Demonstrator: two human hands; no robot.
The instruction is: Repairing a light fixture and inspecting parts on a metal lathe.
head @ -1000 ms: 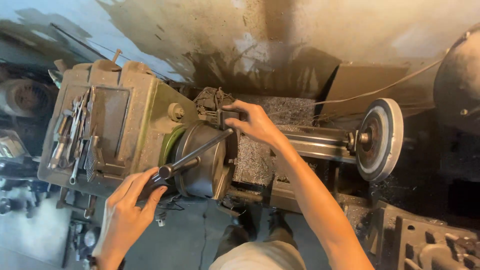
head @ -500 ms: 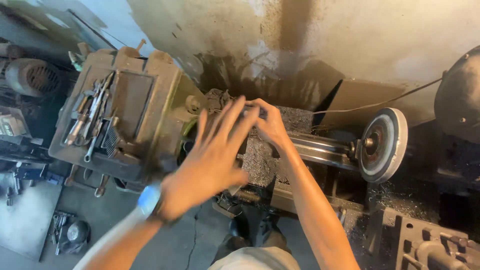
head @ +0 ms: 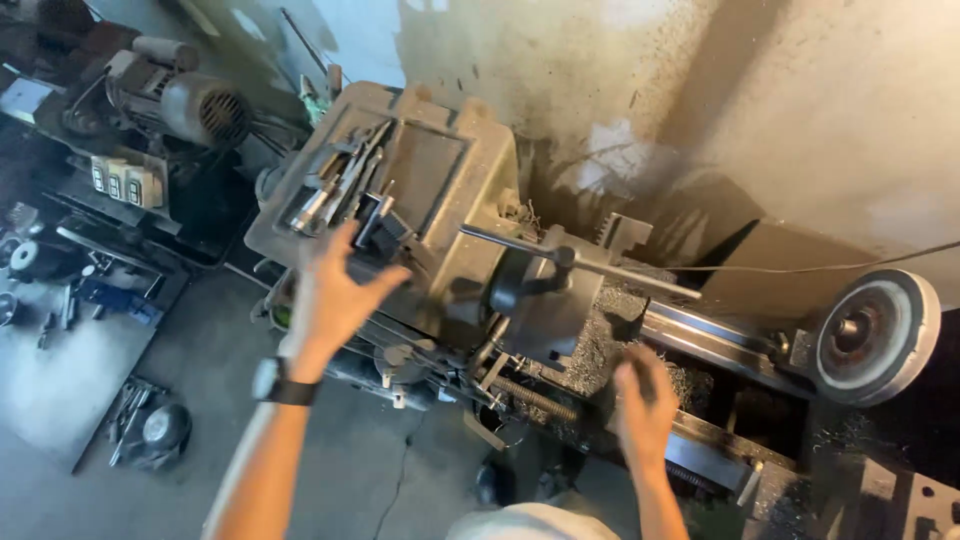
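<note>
Your left hand point(head: 335, 290) is hovering, fingers spread wide, empty, at near edge of grey-green metal lathe headstock point(head: 450, 190). Small black block point(head: 378, 225) is lying just beyond fingertips. Your right hand point(head: 643, 405) is hanging loosely curled, empty, farther off, over chip-strewn lathe bed point(head: 610, 340).

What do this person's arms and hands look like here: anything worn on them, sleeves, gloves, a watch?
Both forearms are bare, with no sleeves in view, and both hands are ungloved. The left hand has a dark wristwatch with a dark strap and a pale round face on its wrist. The right hand is motion-blurred; nothing worn shows on its wrist or fingers. No rings can be made out on either hand.
</note>
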